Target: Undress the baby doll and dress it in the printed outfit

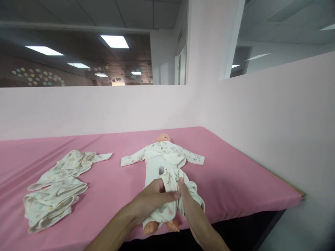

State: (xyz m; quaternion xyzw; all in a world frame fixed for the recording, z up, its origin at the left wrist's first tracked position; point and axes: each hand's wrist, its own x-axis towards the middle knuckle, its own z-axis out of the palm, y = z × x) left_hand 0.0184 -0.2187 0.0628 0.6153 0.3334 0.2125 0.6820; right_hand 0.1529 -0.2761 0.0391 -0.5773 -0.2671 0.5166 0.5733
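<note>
A baby doll [163, 137] lies on its back, its head toward the wall and its bare feet [151, 227] at the table's near edge. It wears a white printed long-sleeved top [167, 150] with both sleeves spread out, and a plain white layer [154, 166] shows at its belly. Over its legs are white printed baby pants [170, 177], bunched up. My left hand [154, 197] is closed on the pants' fabric at the left. My right hand [186, 195] grips the same pants from the right, its thumb on top. Most of my fingers are hidden in the cloth.
On the left of the pink-covered table [104, 195] lies a crumpled printed baby top [74, 165], with more folded printed baby clothing [52, 205] below it. White walls [104, 108] with windows stand behind and to the right. The table's front edge drops off beneath the doll's feet.
</note>
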